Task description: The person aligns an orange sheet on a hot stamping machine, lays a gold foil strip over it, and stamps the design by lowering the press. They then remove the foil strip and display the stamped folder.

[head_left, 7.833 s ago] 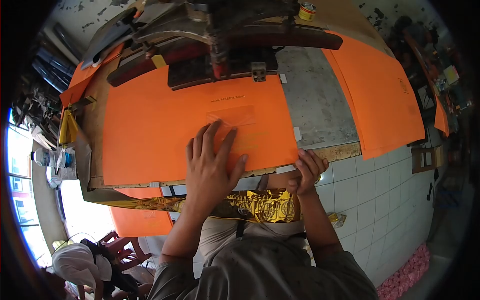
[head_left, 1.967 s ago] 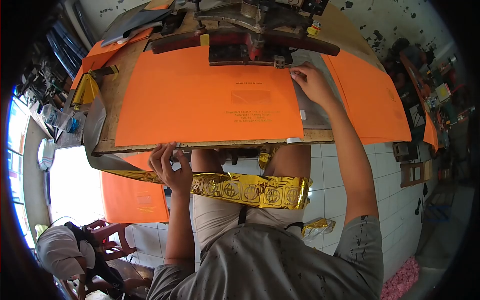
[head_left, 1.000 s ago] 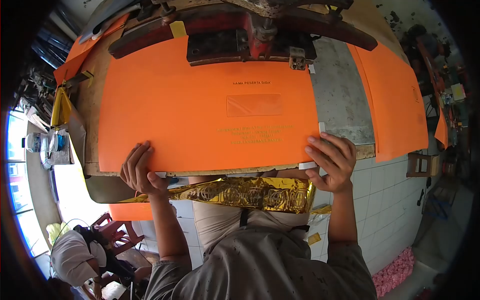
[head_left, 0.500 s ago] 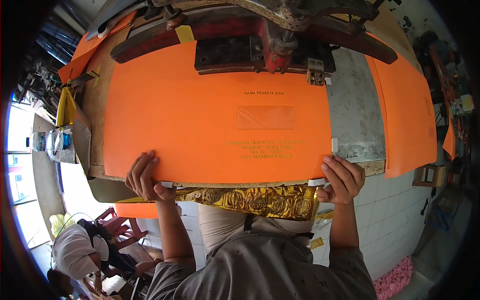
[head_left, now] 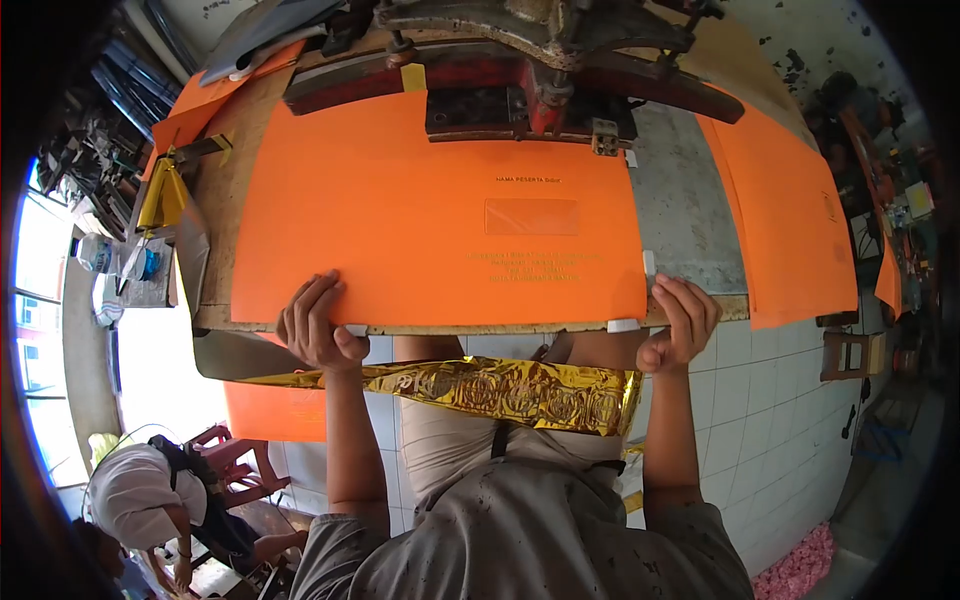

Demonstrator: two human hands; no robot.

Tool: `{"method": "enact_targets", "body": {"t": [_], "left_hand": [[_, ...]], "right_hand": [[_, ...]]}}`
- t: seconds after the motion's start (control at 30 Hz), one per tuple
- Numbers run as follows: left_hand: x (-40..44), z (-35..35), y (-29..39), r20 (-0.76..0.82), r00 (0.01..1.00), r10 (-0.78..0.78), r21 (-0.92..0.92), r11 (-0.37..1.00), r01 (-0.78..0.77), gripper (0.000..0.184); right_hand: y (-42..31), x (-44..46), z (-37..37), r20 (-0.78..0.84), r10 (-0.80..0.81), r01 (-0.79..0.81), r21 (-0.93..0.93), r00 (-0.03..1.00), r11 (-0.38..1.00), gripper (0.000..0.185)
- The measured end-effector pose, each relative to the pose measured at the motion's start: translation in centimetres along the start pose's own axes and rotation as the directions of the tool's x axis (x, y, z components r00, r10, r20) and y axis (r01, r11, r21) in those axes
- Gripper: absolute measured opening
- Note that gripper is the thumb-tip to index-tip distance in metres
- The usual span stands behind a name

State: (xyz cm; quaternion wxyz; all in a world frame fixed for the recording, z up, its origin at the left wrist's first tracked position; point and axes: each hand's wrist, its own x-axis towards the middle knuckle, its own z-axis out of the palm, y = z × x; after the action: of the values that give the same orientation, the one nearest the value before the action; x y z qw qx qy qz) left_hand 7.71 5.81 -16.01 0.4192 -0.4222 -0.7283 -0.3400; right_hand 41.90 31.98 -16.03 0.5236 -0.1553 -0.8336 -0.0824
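A large orange card sheet [head_left: 400, 220], with gold lettering and a rectangular window, lies flat on a wooden board beneath a press head [head_left: 540, 105]. My left hand [head_left: 322, 325] is closed at the sheet's lower left edge, fingertips on top and thumb by the front edge. At the lower right corner, just beside the sheet, my right hand [head_left: 684, 322] has bent fingers above the board edge. Its thumb is lower and apart. Small white stops [head_left: 623, 325] touch the sheet's front edge. Gold foil [head_left: 510, 392] hangs below the board, between my forearms.
More orange sheets [head_left: 790, 220] lie to the right beyond a grey metal plate [head_left: 690, 190]. Yellow foil [head_left: 165, 193] hangs at the left. Another person [head_left: 150, 495] bends over near a red stool [head_left: 240, 460] at lower left.
The view has shifted, so the board appears higher and farther from my body. My right fingertips have slid off the sheet's corner to its right. My left hand stays at the front edge.
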Motion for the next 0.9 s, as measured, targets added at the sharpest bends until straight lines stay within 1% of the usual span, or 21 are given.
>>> {"method": "enact_targets", "body": {"t": [0.07, 0.1, 0.2, 0.23, 0.27, 0.3, 0.33, 0.37, 0.47, 0.53, 0.57, 0.77, 0.87, 0.9], "left_hand": [[0.2, -0.2, 0.1, -0.009, 1.0, 0.003, -0.033, 0.999, -0.003, 0.055], [0.2, -0.2, 0.1, -0.019, 1.0, 0.003, -0.048, 0.999, -0.003, 0.054], [0.3, -0.6, 0.1, -0.023, 1.0, -0.006, -0.097, 0.995, 0.003, 0.046], [0.4, -0.8, 0.3, -0.016, 1.0, -0.015, -0.102, 0.995, 0.013, 0.044], [0.4, -1.0, 0.4, -0.006, 1.0, -0.025, -0.106, 0.994, 0.024, 0.043], [0.4, -1.3, 0.4, 0.016, 0.999, -0.048, -0.119, 0.992, 0.05, 0.036], [0.5, -1.4, 0.5, 0.017, 0.999, -0.052, -0.124, 0.991, 0.053, 0.035], [0.5, -1.5, 0.6, 0.017, 0.998, -0.058, -0.129, 0.99, 0.06, 0.034], [0.6, -2.0, 0.7, 0.039, 0.997, -0.066, -0.143, 0.987, 0.071, 0.026], [0.4, -2.2, 0.6, 0.064, 0.995, -0.075, -0.142, 0.986, 0.084, 0.023], [0.3, -2.3, 0.7, 0.065, 0.994, -0.084, -0.143, 0.985, 0.093, 0.022], [0.7, -2.7, 1.2, 0.08, 0.991, -0.106, -0.129, 0.985, 0.115, 0.02], [0.5, -2.5, 1.2, 0.081, 0.99, -0.112, -0.12, 0.985, 0.121, 0.02], [0.5, -2.5, 1.3, 0.082, 0.99, -0.118, -0.119, 0.985, 0.128, 0.02]], "right_hand": [[-0.4, 0.8, -0.1, -0.005, 0.034, -0.034, -0.021, 0.999, 0.999, 0.075], [-0.2, 0.5, 0.3, -0.038, 0.068, -0.067, 0.036, 0.997, 0.997, 0.071], [-1.2, 2.0, -0.5, 0.003, 0.137, -0.137, 0.052, 0.991, 0.989, 0.068], [-1.2, 2.1, -0.9, 0.057, 0.147, -0.151, 0.068, 0.987, 0.986, 0.063], [-1.3, 2.2, -1.1, 0.082, 0.157, -0.163, 0.071, 0.984, 0.984, 0.061], [-1.4, 2.3, -1.2, 0.105, 0.168, -0.176, 0.074, 0.98, 0.982, 0.059], [-1.5, 2.5, -1.4, 0.129, 0.177, -0.188, 0.077, 0.976, 0.979, 0.058], [-1.5, 2.5, -1.9, 0.194, 0.174, -0.194, 0.086, 0.965, 0.977, 0.054], [-1.4, 2.8, -2.6, 0.294, 0.163, -0.196, 0.086, 0.942, 0.977, 0.06], [-1.3, 3.0, -2.7, 0.328, 0.174, -0.222, 0.114, 0.928, 0.968, 0.057], [-1.3, 3.2, -2.8, 0.345, 0.18, -0.236, 0.128, 0.921, 0.963, 0.056], [-1.0, 4.0, -3.7, 0.509, 0.236, -0.349, 0.139, 0.828, 0.927, 0.065], [-0.8, 3.9, -3.7, 0.537, 0.25, -0.375, 0.136, 0.805, 0.917, 0.068], [-0.9, 4.0, -3.6, 0.532, 0.248, -0.362, 0.12, 0.81, 0.924, 0.069]]}}
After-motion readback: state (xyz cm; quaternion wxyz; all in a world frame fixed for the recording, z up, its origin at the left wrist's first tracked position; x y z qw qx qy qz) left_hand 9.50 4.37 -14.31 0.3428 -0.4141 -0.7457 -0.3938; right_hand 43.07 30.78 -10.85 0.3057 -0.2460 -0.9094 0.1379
